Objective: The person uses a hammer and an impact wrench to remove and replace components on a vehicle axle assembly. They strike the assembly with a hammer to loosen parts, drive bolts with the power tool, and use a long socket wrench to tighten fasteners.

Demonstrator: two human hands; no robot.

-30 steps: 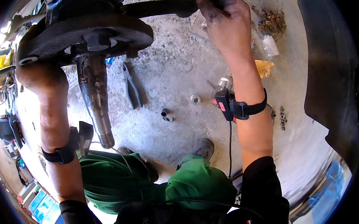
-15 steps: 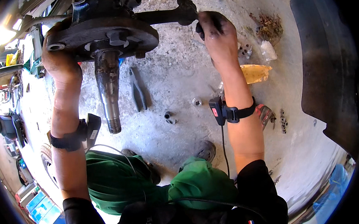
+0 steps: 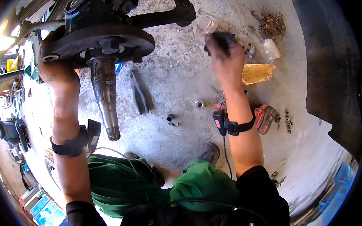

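A dark, greasy steering knuckle [image 3: 99, 45] takes up the upper left, with a thick round flange, bolt heads and an arm reaching right. Its bare metal spindle [image 3: 105, 98] points down toward me and ends in a thread. My left hand [image 3: 58, 74] grips the flange's left edge, fingers hidden behind it. Over the floor, right of the knuckle arm's end [image 3: 186, 13] and apart from it, is my right hand [image 3: 227, 55]. Its blackened fingers look curled but are smeared by motion, so whether they hold anything does not show.
On the concrete floor lie pliers [image 3: 138, 94], a socket [image 3: 170, 118], a metal ring [image 3: 199, 104], a red and black power tool [image 3: 265, 119] and a yellow piece [image 3: 258, 73]. A dark curved panel [image 3: 330, 64] stands at the right. Small metal parts [image 3: 288, 121] lie beside the tool.
My right hand has moved from the end of the knuckle arm toward the right and down. The knuckle has shifted slightly left, with my left hand still on it.
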